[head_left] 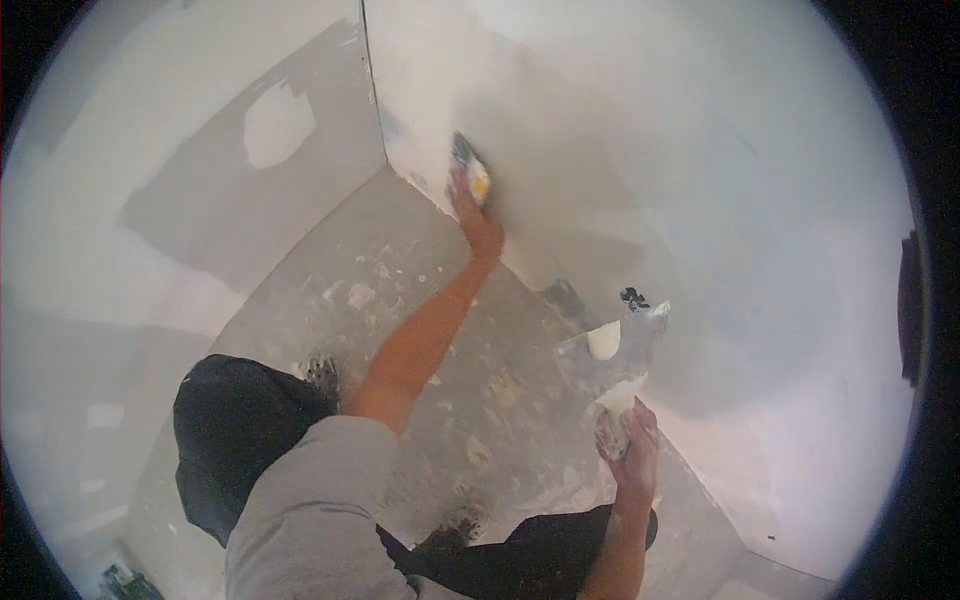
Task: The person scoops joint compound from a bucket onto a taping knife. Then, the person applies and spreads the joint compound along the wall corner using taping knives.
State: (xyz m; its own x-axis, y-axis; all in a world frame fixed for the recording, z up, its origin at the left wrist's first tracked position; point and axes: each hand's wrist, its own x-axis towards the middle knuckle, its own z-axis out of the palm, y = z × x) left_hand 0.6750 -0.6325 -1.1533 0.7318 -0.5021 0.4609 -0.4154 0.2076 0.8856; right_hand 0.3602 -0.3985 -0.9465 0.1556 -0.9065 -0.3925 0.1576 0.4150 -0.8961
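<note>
My left hand (474,215) reaches forward, its fingers wrapped round a putty knife (480,184) with a white and yellow handle. The knife's dark blade lies at the foot of the right-hand wall, close to the room corner; it is slightly blurred. Lower right, my right hand (638,445) grips a wide filling knife (578,362) by its plaster-smeared handle. The broad metal blade points away from me and carries a white dab of filler (604,341). It is held near the wall, above the floor.
Grey patches and a white filler patch (278,125) mark the left wall (200,215). A small dark fitting or opening (633,298) shows on the right wall (760,200). Plaster splashes dot the grey floor (345,235). My bent knees (245,430) are close to it. A green object (122,582) lies lower left.
</note>
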